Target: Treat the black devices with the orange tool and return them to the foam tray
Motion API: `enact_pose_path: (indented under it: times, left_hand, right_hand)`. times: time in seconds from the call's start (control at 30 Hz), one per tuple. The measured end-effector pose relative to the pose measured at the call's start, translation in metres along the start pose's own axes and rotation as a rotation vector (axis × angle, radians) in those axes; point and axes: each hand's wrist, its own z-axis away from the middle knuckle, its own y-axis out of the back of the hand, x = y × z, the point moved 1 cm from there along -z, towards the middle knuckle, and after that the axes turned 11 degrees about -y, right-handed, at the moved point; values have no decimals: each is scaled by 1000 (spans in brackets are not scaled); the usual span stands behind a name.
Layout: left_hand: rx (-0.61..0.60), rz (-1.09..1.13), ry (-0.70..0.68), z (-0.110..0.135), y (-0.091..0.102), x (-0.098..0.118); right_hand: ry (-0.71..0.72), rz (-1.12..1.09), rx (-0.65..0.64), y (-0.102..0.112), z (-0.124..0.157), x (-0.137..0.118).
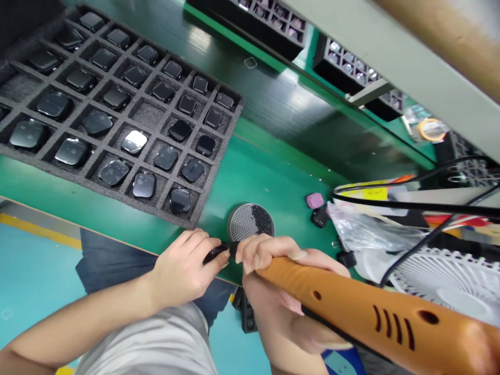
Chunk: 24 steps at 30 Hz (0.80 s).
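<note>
My left hand (191,265) is closed around a small black watch case (213,253) at the table's front edge. My right hand (269,294) grips an orange electric screwdriver (339,289), its dark nose pointing at the watch case. My fingers hide the bit tip, so I cannot tell whether it touches. Just beyond both hands sits a round grey dish (240,225) with a perforated face and many tiny black pieces gathered on its right side. Left of it lies a dark foam tray (147,115) holding many black watch cases, with a few compartments bare.
A pink watch case (314,200) and a black one (320,216) lie right of the dish. Plastic bags (351,224), a black cable (414,205) and a white fan (449,281) crowd the right side. More trays (269,28) stand at the back beneath a shelf.
</note>
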Motion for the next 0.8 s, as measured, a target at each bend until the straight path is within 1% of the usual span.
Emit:
enact_pose_path:
  times: [0.13, 0.23, 0.33, 0.4, 0.5, 0.67, 0.8]
  left_hand:
    - [20, -23, -8, -3, 0, 1]
    - [21, -59, -1, -4, 1, 0]
    - [-54, -41, -27, -3, 3, -1]
    - [-113, -3, -66, 0, 3, -1]
    - [-136, 2, -74, 3, 2, -1]
    - [-87, -55, -27, 0, 2, 0]
    - [-131, 4, -59, 0, 4, 0]
  right_hand:
    - [10, -43, 3, 4, -3, 5]
    - [68, -90, 23, 12, -10, 8]
    - [102, -111, 115, 18, -20, 11]
    - [105, -113, 148, 19, -25, 14]
    - [112, -103, 152, 17, -30, 17]
    - [106, -84, 146, 15, -32, 20]
    - [117, -85, 146, 15, -33, 21]
